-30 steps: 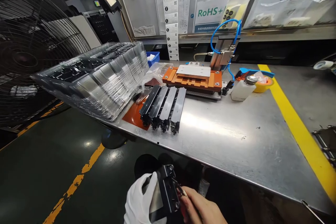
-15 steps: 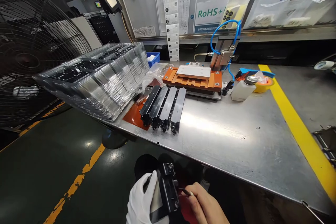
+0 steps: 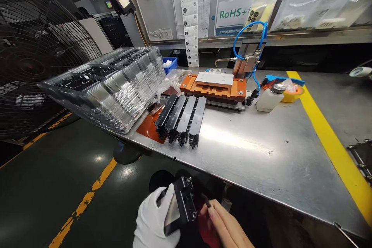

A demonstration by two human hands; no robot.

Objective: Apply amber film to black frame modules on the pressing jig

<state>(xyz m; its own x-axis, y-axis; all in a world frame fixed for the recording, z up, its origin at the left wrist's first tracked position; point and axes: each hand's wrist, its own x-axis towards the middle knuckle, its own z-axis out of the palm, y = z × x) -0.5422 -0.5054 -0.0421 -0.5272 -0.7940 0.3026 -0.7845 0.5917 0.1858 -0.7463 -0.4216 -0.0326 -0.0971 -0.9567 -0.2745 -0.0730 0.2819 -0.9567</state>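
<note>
Fan (image 3: 31, 58): large wire-guarded unit, far left, off the bench; stack of clear plastic trays (image 3: 116, 85): tilted at the left end of the steel bench (image 3: 261, 155), dark parts visible inside.

Row of black parts (image 3: 181, 118): four long pieces side by side, partly on an orange mat (image 3: 148, 126), long axes running away from the viewer; well apart from both hands.

Left hand (image 3: 152, 221): white-gloved, below the bench edge at bottom centre; closed around a black part (image 3: 181, 207), fingers wrapped at its left side; the part stands tilted, long axis running from lower left up toward the bench, small screws showing on its right face.

Right hand (image 3: 225, 226): bare, just right of the part; fingers pinched narrowly on a thin dark tool (image 3: 207, 201) whose tip lies close to the part's right face; contact cannot be told. The held part thus lies immediately left of the tool, the right hand being nearer that face.

Orange fixture (image 3: 213, 85): mid-bench, pale plate on top, blue air hose (image 3: 247, 31) looped above; white bottle (image 3: 269, 99) and yellow tape roll (image 3: 292, 93) to its right; yellow stripe (image 3: 328, 139) across the right of the bench.
</note>
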